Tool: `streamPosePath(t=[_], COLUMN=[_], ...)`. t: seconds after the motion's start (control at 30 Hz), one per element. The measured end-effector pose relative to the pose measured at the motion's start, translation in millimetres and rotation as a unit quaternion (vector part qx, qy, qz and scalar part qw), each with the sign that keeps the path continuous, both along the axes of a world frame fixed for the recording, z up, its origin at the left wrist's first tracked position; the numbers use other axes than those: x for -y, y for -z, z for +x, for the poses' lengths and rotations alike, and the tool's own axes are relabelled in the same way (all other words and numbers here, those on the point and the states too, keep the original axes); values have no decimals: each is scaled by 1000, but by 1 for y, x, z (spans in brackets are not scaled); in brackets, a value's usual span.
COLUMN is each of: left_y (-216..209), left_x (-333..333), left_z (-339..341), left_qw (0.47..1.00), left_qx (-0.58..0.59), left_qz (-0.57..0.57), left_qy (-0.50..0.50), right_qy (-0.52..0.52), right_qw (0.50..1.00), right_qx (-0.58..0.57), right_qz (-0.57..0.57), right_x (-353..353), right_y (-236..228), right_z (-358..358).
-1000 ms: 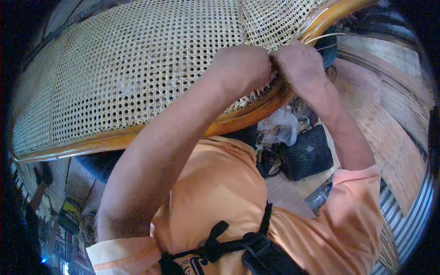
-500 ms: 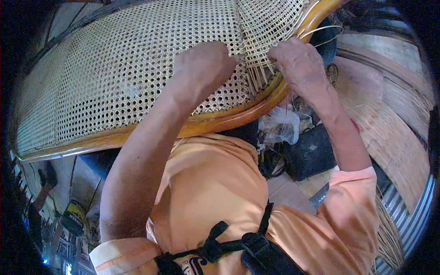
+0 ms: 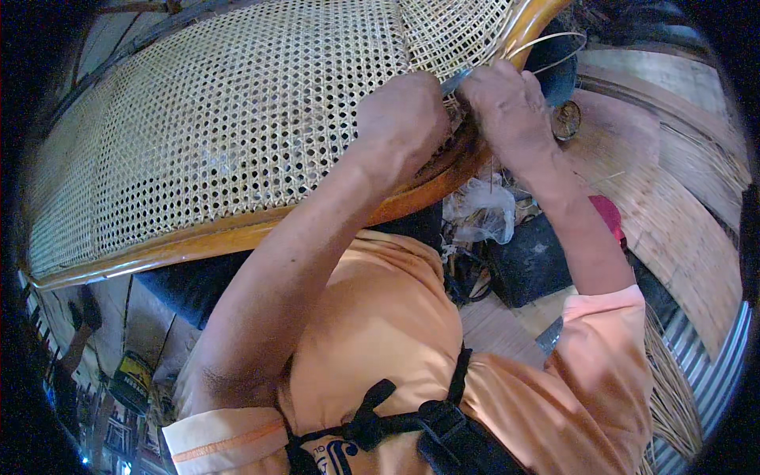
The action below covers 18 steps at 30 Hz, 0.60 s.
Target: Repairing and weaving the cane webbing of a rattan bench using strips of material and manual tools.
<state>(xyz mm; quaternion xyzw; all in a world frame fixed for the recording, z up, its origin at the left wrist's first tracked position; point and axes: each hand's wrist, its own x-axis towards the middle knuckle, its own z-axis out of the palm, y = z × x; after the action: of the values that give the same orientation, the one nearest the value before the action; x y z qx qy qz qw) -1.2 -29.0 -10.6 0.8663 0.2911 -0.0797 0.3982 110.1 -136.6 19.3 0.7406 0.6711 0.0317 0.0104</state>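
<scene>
A woven cane panel (image 3: 237, 119) with open holes fills a curved, varnished wooden frame (image 3: 237, 241) across the upper left. My left hand (image 3: 404, 119) is closed over the panel's right part, close to the frame's bend. From its fingers a thin, flat, bluish-grey blade-like piece (image 3: 456, 81) reaches toward my right hand; its handle, if any, is hidden. Beside it my right hand (image 3: 507, 99) is closed at the frame's inner edge. A loose cane strand (image 3: 582, 41) loops out past the frame from the right fingers, whose exact grip is covered.
Below the frame lie a clear plastic bag (image 3: 483, 210) and a black bag-like item (image 3: 530, 269). A red round thing (image 3: 606, 218) shows beside my right forearm. Wooden sheets (image 3: 657, 214) and a bundle of cane strips (image 3: 673, 388) lie at right. A dark container (image 3: 132, 380) stands lower left.
My left hand has moved right, up against my right hand, and the bluish-grey piece now shows between them. My right hand stays near the frame's edge. The panel has shifted slightly left in view.
</scene>
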Motion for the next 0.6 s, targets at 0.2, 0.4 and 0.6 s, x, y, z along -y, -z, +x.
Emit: streamPosePath(t=[0.2,0.4,0.6], left_y=[-2,-1,-10], left_x=[0,-9,-19], left_z=[1,-26,-58], left_qw=[1000,1000,999], left_qx=[4,-4,-30], left_qz=[0,11,27], left_qy=[-2,10,31], right_qy=[4,11,24], right_qw=[999,999,998], right_qx=[-28,-38,-49], right_qz=[47,28,-15], right_x=[1,-1,-2], right_y=[9,5,2], right_z=[-1,2,3])
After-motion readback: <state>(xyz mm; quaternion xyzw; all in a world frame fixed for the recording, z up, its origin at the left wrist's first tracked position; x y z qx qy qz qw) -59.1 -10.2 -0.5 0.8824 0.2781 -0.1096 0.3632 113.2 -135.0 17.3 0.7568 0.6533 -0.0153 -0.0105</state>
